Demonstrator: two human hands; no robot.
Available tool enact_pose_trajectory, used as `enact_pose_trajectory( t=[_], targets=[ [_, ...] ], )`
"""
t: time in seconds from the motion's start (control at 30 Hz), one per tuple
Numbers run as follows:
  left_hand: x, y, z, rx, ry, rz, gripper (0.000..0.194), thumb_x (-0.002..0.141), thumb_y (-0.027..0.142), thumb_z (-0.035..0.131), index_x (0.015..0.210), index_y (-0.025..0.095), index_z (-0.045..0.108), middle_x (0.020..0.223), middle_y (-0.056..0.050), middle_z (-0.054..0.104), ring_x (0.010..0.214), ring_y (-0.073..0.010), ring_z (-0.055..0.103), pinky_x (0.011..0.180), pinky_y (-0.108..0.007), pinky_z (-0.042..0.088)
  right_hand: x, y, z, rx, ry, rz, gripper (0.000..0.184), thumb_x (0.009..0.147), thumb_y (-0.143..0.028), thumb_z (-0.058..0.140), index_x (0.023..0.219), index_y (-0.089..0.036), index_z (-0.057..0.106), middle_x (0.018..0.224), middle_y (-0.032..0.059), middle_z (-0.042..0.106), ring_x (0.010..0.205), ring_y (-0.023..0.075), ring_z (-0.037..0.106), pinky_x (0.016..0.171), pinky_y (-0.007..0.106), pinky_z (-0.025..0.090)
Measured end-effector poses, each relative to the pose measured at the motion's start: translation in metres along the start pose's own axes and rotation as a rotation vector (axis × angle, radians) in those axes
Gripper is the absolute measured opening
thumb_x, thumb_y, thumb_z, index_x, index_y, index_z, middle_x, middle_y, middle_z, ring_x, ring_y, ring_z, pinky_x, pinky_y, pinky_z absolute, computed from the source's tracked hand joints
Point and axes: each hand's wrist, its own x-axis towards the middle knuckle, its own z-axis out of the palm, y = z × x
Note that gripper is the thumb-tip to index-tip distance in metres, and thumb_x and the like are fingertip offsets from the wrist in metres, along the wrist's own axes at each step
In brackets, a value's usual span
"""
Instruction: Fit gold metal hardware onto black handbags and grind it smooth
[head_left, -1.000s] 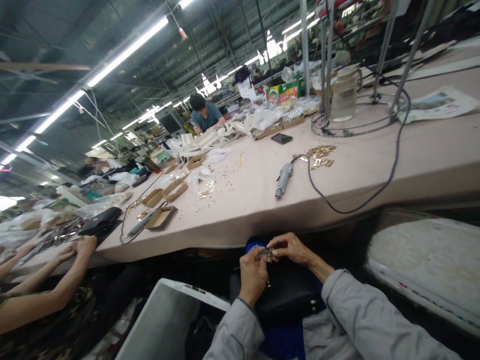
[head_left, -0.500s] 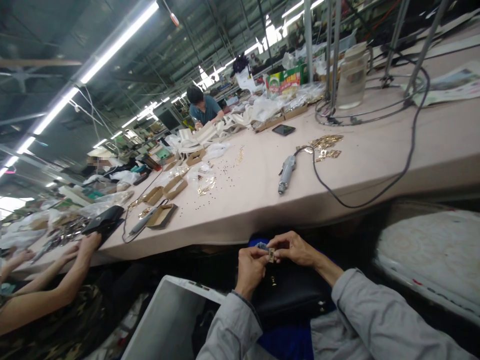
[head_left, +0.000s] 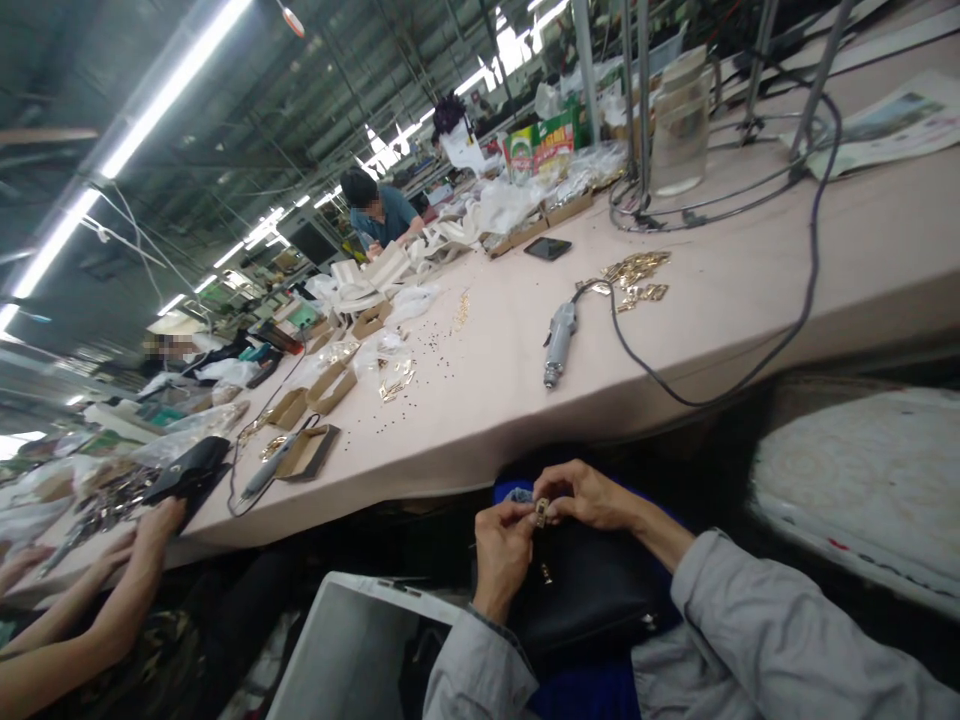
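Observation:
Between my two hands I see a small gold metal fitting (head_left: 541, 512), pinched by its edges. My left hand (head_left: 504, 552) is closed on its left side, fingers and thumb together. From the right, my right hand (head_left: 587, 497) grips it with thumb and fingertips. Both hands hover over a black leather bag (head_left: 592, 590) on my lap. A small gold piece of hardware (head_left: 546, 573) sits on the bag just below the fitting. Something bluish (head_left: 519, 495) shows behind my fingers; I cannot tell what it is.
A grey electric screwdriver (head_left: 559, 345) lies on the cloth-covered table (head_left: 465, 420), its cable running right. Nearby are gold fittings (head_left: 637, 272), a phone (head_left: 548, 247), small cardboard boxes (head_left: 307, 452) and a water jug (head_left: 680, 125). At left, a co-worker's hands (head_left: 161, 520) touch a black item.
The view has shifted slightly, so the table items appear further left. My hands stay together on the gold fitting, which looks slightly turned.

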Motion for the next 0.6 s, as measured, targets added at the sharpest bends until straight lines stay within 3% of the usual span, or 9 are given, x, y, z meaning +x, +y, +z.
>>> enact_pose_trajectory(
  t=[0.13,0.27,0.4,0.53,0.6],
  targets=[
    [0.000,-0.002,-0.001,-0.020,-0.020,-0.056,0.027,0.079,0.038,0.078,0.084,0.012,0.081,0.043,0.001,0.058,0.035,-0.0093,0.043,0.040,-0.023,0.029,0.001,-0.003,0.000,0.034,-0.017,0.024,0.019,0.071,-0.012,0.068,0.090,-0.016,0.072,0.077,0.0010,0.072,0.068,0.0149,0.066,0.069,0.027,0.055],
    [-0.005,0.001,-0.002,0.068,-0.024,-0.033,0.026,0.082,0.037,0.076,0.091,0.013,0.081,0.047,0.000,0.060,0.039,-0.0098,0.045,0.042,-0.023,0.031,0.002,-0.005,-0.001,0.026,-0.034,0.012,0.017,0.072,-0.012,0.070,0.088,-0.016,0.071,0.076,-0.0003,0.071,0.067,0.0140,0.065,0.067,0.025,0.053],
    [-0.013,-0.001,0.001,0.334,0.060,0.248,0.015,0.088,0.029,0.071,0.090,0.017,0.080,0.072,-0.005,0.073,0.056,-0.0137,0.058,0.056,-0.026,0.045,0.004,-0.003,-0.001,0.047,-0.045,0.007,0.016,0.074,-0.015,0.072,0.090,-0.016,0.072,0.077,0.0002,0.072,0.066,0.0136,0.064,0.067,0.025,0.053],
    [-0.017,-0.013,0.009,0.551,0.117,0.571,0.017,0.096,0.017,0.057,0.097,0.017,0.074,0.088,-0.010,0.074,0.079,-0.0199,0.071,0.073,-0.029,0.055,0.006,0.001,-0.001,0.078,-0.020,0.014,0.019,0.075,-0.018,0.075,0.093,-0.015,0.074,0.079,0.0015,0.073,0.066,0.0137,0.065,0.068,0.026,0.054],
    [-0.018,-0.019,0.014,0.691,0.155,0.685,0.021,0.097,0.012,0.052,0.106,0.014,0.071,0.091,-0.013,0.073,0.082,-0.0214,0.072,0.073,-0.030,0.057,0.006,0.004,0.000,0.088,-0.006,0.025,0.018,0.075,-0.020,0.076,0.092,-0.014,0.076,0.079,0.0022,0.073,0.066,0.0144,0.066,0.068,0.027,0.055]
  ],
)
